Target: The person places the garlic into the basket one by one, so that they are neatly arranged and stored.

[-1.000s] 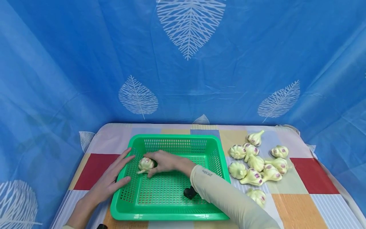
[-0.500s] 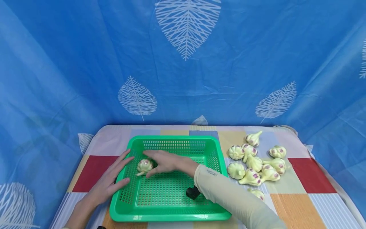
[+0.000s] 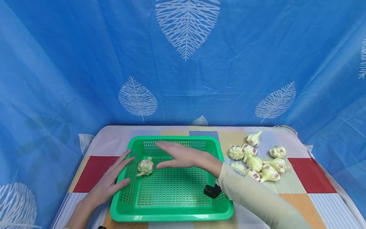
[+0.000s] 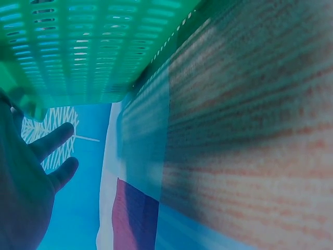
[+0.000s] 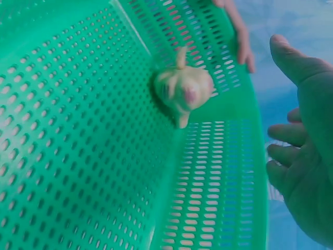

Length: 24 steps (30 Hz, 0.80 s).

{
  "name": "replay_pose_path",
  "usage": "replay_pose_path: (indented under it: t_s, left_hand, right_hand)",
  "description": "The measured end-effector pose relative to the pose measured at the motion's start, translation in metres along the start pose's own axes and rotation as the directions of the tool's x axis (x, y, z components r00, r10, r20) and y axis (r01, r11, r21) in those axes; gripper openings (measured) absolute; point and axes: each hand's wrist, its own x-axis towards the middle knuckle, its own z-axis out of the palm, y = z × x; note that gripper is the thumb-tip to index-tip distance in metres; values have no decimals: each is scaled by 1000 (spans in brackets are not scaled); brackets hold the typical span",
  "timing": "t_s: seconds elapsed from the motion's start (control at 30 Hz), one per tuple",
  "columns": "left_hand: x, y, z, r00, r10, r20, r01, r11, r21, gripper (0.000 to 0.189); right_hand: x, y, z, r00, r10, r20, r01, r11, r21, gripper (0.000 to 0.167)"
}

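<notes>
The sleeve (image 3: 257, 197) could brush the loose bulbs (image 3: 254, 163) near the tabletop's (image 3: 311, 175) right edge and set them rolling; a knock to the green basket (image 3: 171, 218) might roll the single garlic bulb (image 3: 145, 166) inside, beside its left wall. The right hand (image 3: 183, 156) hovers above the basket, thumb wide of straight fingers, holding nothing. The left hand (image 3: 108, 181) spreads empty at the left rim; contact is unclear.
</notes>
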Motion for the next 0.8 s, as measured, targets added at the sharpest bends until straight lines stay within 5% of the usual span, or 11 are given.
replay_pose_path:
  t_s: [0.5, 0.8]
  left_hand:
    - [0, 0, -1, 1000, -7, -7, 7, 1000, -4, 69]
    - [1, -1, -4, 1000, -5, -2, 5, 1000, 16, 70]
  right_hand:
    - [-78, 3, -1, 996, 85, -40, -86, 996, -23, 88]
    - [-111, 6, 16, 993, 53, -109, -75, 976, -204, 89]
